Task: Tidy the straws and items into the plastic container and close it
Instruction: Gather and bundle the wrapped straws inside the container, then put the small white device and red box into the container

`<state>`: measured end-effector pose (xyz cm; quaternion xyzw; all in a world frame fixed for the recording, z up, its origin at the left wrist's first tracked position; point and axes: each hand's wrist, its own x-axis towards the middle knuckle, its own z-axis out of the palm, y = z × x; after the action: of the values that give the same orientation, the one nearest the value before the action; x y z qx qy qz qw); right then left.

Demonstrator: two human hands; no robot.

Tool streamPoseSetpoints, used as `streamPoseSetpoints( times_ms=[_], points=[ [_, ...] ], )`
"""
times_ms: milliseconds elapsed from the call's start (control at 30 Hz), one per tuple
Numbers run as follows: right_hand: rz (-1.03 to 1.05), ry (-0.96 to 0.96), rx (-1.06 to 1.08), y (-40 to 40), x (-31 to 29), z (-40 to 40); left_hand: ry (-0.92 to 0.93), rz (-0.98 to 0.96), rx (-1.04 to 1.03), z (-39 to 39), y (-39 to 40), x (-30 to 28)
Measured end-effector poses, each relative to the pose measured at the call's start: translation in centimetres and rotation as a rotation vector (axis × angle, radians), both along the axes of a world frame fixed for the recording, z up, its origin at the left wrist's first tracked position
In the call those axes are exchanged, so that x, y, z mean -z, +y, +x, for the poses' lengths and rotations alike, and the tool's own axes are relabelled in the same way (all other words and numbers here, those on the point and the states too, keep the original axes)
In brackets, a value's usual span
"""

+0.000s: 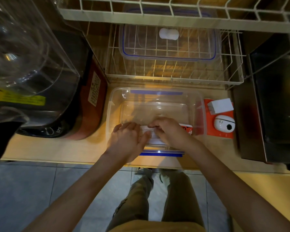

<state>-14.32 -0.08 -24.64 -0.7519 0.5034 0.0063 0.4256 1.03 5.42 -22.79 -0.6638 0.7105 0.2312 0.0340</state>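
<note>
A clear plastic container [197,99] with blue clips stands open on the wooden counter. Both my hands reach into its near end. My right hand [169,131] pinches a bundle of white paper-wrapped straws [151,131] lying along the container's floor. My left hand [127,139] rests flat against the bundle's left end, fingers together. A red-and-white packet [187,128] shows just right of my right hand inside the container. The container's clear lid [167,42] with a blue seal lies on the wire rack behind.
A white wire dish rack [174,77] stands behind the container. To the right lie an orange box [208,128], a white charger [220,106] and a white earbud case [223,125]. A large dark appliance [57,97] fills the left; a dark machine [274,106] the right.
</note>
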Motion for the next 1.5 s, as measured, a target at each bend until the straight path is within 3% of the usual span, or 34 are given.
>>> streamPoseSetpoints(
  times_ms=[233, 433, 633, 767, 867, 1000, 1267, 1500],
  points=[
    [-0.047, -0.103, 0.100, 0.3, -1.6, -1.2, 0.009, 0.182, -0.009, 0.0, -0.3, -0.5],
    [0.035, -0.250, 0.323, 0.3, -4.3, -3.5, -0.066, 0.368, 0.056, -0.2, -1.6, -1.0],
    [-0.065, -0.380, 0.607, 1.5, -6.6, -6.4, -0.144, 0.405, 0.193, -2.9, -5.6, -3.9],
    [-0.175, -0.467, 0.888, 3.3, -7.5, -8.1, -0.026, 0.300, 0.192, -6.6, -8.4, -6.4],
    [-0.281, -0.410, 1.087, 4.1, -7.1, -9.7, 0.058, 0.174, 0.240, -9.9, -10.0, -7.6],
    [-0.272, -0.232, 1.156, 4.2, -5.4, -11.1, 0.112, 0.026, 0.356, -13.4, -11.1, -7.4],
    [-0.206, -0.039, 1.112, 3.4, -3.9, -12.2, 0.088, -0.058, 0.428, -17.9, -11.7, -4.9],
    [-0.185, -0.008, 1.084, 3.0, -3.1, -12.1, 0.041, -0.020, 0.390, -18.8, -12.1, -3.4]
  ],
)
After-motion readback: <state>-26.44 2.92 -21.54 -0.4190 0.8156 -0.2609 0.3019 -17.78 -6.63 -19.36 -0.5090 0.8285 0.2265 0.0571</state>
